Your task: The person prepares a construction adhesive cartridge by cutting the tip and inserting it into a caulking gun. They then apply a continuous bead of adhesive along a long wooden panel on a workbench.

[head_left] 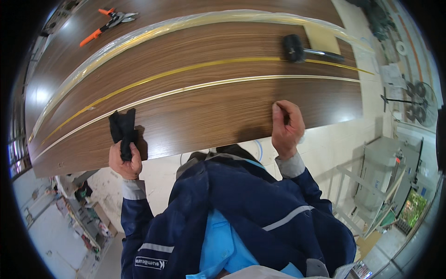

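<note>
Bunched black cloth [122, 122] is gripped in my left hand [124, 163] at the near left edge of the brown wood-grain table [209, 116]; part of it stands up past my fingers. Over the near edge further right, my right hand [288, 132] has its thumb and forefinger pressed together. Whatever they may hold is too small or hidden to make out. Beyond my hands a thin pale strip [186, 88] runs along the table, and a gold strip [232, 61] lies behind it. Neither hand touches the strips.
A black-headed mallet [293, 48] lies at the far right, across the gold strip, beside a yellowish sheet [324, 39]. Plastic-wrapped gold strips [186, 22] stretch along the back. Orange-handled snips [111, 23] rest at the far left. A fan [420, 103] stands off to the right.
</note>
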Available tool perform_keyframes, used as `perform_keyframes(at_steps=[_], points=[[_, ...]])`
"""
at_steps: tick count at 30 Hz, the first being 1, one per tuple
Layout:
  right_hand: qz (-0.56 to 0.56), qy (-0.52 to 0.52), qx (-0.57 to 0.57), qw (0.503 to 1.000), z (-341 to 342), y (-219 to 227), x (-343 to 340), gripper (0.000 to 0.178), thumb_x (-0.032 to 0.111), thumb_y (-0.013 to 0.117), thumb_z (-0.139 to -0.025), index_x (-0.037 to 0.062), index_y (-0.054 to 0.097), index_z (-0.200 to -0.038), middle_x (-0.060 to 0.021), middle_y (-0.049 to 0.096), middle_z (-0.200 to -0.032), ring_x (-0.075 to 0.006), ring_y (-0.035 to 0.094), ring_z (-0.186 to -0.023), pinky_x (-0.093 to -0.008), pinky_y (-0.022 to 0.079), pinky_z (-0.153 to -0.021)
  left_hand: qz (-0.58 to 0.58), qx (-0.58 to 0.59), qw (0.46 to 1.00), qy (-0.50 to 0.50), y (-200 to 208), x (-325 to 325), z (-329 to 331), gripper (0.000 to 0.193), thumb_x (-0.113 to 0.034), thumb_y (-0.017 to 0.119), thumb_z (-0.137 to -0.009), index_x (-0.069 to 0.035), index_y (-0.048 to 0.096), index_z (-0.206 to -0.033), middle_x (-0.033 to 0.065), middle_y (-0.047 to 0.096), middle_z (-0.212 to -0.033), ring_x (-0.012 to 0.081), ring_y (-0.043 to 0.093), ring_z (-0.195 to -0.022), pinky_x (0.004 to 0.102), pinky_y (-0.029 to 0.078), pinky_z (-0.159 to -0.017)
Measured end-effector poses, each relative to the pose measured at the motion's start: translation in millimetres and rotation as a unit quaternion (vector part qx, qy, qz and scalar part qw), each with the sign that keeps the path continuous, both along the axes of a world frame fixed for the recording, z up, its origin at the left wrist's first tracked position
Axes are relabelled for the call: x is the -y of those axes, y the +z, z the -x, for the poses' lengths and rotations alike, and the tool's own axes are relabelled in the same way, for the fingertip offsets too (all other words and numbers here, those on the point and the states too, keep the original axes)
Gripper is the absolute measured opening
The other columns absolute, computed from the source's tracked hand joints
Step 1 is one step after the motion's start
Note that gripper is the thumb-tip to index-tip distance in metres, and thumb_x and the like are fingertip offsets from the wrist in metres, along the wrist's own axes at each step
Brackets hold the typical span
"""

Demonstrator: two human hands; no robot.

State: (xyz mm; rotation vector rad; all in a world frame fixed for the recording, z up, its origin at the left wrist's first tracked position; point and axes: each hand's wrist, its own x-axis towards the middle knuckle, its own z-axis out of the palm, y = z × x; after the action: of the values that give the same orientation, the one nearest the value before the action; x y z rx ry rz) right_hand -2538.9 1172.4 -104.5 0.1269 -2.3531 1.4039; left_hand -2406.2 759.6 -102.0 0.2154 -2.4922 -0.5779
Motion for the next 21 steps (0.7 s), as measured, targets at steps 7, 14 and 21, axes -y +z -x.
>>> perform_keyframes(at_steps=[7, 14, 21], points=[[-0.022, 0.028, 0.058, 0.998, 0, 18, 18, 0.016, 0.003, 0.071, -0.090, 0.0012, 0.069, -0.106, -0.0108, 0.070, -0.103, -0.0194, 0.061, -0.087, -0.0296, 0.050, -0.078, -0.030, -0.006, 0.997, -0.071, 2, 11, -3, 0.032, -0.034, 0.068, -0.088, -0.004, 0.065, -0.080, 0.0136, 0.060, -0.071, 0.0347, 0.058, -0.062, 0.0410, 0.043, -0.057], [-0.199, 0.331, 0.019, 0.922, 21, 40, 93, 0.093, 0.032, 0.081, -0.081, -0.0088, 0.033, -0.149, -0.0187, 0.056, -0.143, -0.0414, 0.038, -0.143, -0.0526, 0.025, -0.120, -0.027, -0.031, 0.999, -0.033, 0, 9, 2, 0.020, -0.018, 0.061, -0.086, -0.003, 0.059, -0.073, 0.0123, 0.054, -0.065, 0.0327, 0.051, -0.056, 0.0396, 0.038, -0.054], [-0.279, 0.398, -0.007, 0.874, 41, 30, 141, 0.107, 0.046, 0.078, -0.082, -0.0112, 0.021, -0.153, -0.0199, 0.049, -0.150, -0.0441, 0.027, -0.149, -0.0586, 0.013, -0.123, -0.049, -0.041, 0.998, -0.014, 0, 12, 1, 0.016, -0.016, 0.063, -0.081, -0.003, 0.058, -0.072, 0.0106, 0.055, -0.065, 0.0312, 0.051, -0.056, 0.0385, 0.038, -0.054]])
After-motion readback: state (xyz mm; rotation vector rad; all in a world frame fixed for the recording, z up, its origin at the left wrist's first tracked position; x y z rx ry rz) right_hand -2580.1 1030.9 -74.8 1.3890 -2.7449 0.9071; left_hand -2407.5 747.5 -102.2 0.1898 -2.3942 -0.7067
